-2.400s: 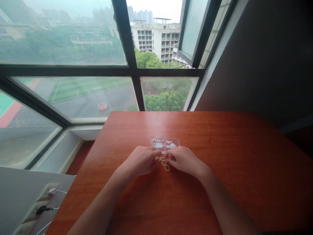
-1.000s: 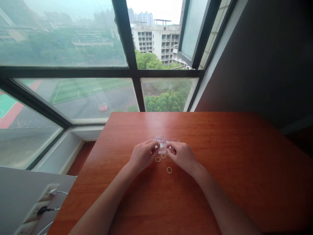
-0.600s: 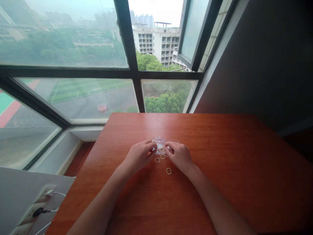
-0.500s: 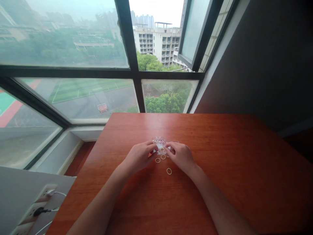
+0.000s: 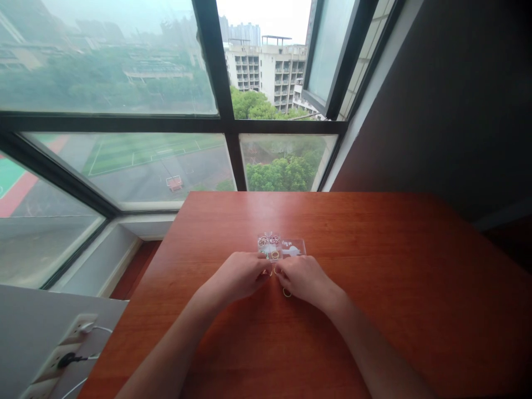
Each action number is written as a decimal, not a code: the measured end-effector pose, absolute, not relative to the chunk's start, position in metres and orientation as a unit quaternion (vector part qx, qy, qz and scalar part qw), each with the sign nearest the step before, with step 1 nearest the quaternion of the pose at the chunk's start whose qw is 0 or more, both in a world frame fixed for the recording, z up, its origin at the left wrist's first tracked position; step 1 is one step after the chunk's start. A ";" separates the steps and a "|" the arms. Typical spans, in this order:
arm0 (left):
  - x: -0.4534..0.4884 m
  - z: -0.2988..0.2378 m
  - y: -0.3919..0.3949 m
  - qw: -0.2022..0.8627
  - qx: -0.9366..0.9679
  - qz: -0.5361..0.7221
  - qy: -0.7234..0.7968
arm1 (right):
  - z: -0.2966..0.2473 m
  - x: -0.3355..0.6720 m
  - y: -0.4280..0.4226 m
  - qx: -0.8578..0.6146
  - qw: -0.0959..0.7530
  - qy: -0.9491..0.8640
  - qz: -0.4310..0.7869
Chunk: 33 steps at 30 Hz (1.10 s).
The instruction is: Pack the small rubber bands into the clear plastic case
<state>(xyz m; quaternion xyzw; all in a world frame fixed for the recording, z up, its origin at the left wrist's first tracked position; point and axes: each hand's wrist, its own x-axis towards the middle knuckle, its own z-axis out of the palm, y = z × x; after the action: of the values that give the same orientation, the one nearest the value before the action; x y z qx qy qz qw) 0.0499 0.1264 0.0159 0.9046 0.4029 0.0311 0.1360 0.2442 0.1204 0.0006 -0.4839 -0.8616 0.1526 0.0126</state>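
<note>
A small clear plastic box (image 5: 270, 247) lies on the table with its see-through lid (image 5: 293, 247) folded out to the right. Small rings (image 5: 263, 240) fill its far compartments, and one yellow ring (image 5: 275, 255) sits in a near one. My left hand (image 5: 245, 272) is just in front of the box, fingertips pinched at a yellow ring (image 5: 271, 272). Close by on the right, my right hand (image 5: 305, 275) has its fingers curled in a pinch at another thin ring, mostly hidden. A further yellow ring (image 5: 286, 292) lies flat, partly under the right hand.
The reddish-brown wooden table (image 5: 374, 249) reaches to the window frame (image 5: 233, 127) at the back. A dark wall (image 5: 449, 111) rises on the right. Low on the left is a socket strip (image 5: 62, 354) with plugs and white cables.
Both hands have drawn back from over the box to the rings in front of it. The box and its lid are now uncovered, and two rings are partly hidden by fingers.
</note>
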 end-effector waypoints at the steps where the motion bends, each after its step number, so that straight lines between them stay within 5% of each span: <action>1: 0.051 0.016 0.126 0.133 0.906 0.030 0.402 | 0.001 0.245 0.121 -0.482 0.013 -0.862 0.155; 21: 0.057 0.003 0.120 0.107 0.911 0.016 0.398 | -0.001 0.249 0.124 -0.472 0.165 -0.842 0.203; 33: 0.052 0.014 0.126 0.101 0.892 0.050 0.437 | 0.001 0.255 0.124 -0.471 0.034 -0.857 0.207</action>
<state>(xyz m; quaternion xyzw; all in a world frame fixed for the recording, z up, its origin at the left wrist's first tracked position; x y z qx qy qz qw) 0.0525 0.1261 0.0143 0.8925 0.4369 0.0495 0.1007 0.2545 0.1242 0.0006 -0.4705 -0.8570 0.2074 0.0338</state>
